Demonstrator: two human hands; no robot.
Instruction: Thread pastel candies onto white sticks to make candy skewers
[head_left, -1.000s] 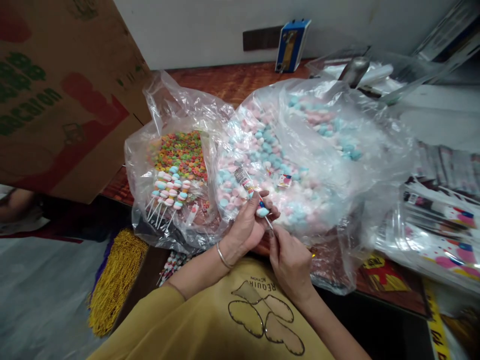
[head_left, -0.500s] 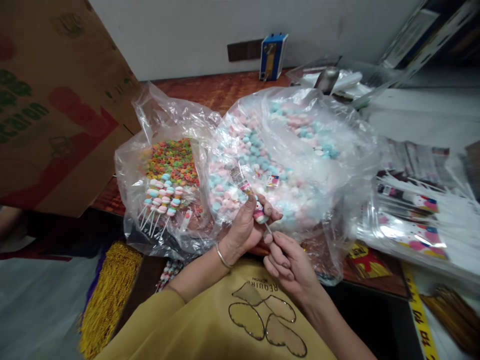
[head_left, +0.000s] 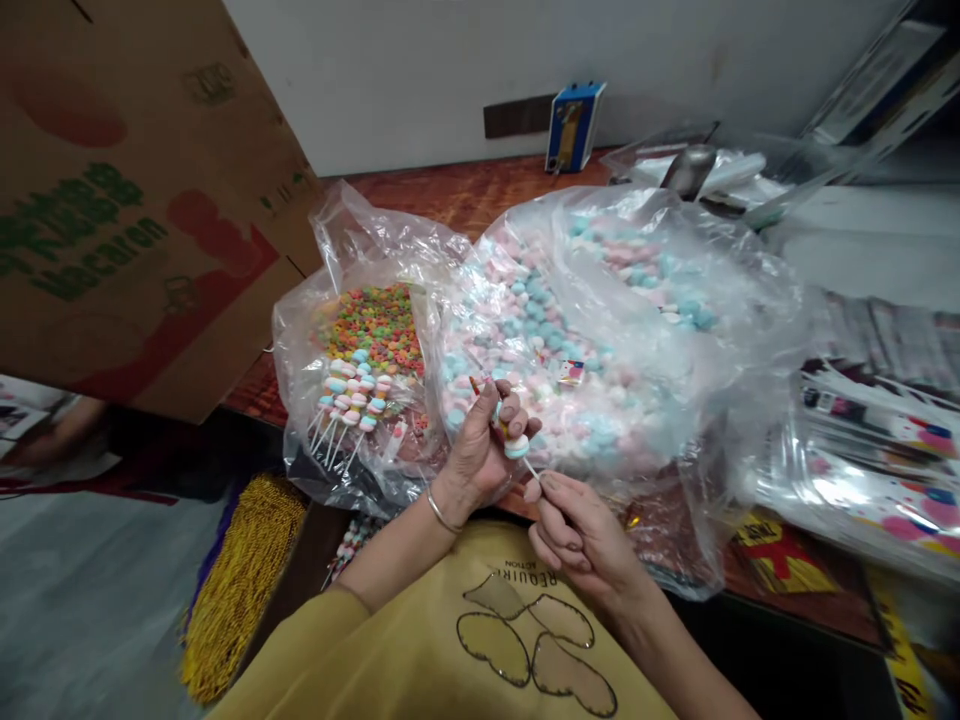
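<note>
My left hand (head_left: 480, 445) is closed around the upper part of a candy skewer (head_left: 516, 447), its fingers over a blue and white candy piece. My right hand (head_left: 574, 525) pinches the thin white stick at the skewer's lower end. Both hands sit just in front of a large clear bag of pink and blue candies (head_left: 600, 330). To the left, a second clear bag (head_left: 352, 350) holds small multicoloured candy rings and several finished skewers (head_left: 349, 400) lying together.
A big cardboard box (head_left: 135, 200) leans at the left. A blue device (head_left: 574, 125) stands by the wall on the wooden table (head_left: 450, 190). Printed plastic packets (head_left: 862, 430) pile up at the right. A yellow tassel bundle (head_left: 232, 580) hangs below the table edge.
My left hand has closed further over the skewer, hiding its upper candies. My right hand shifted from a grip under the stick to a fingertip pinch on its end.
</note>
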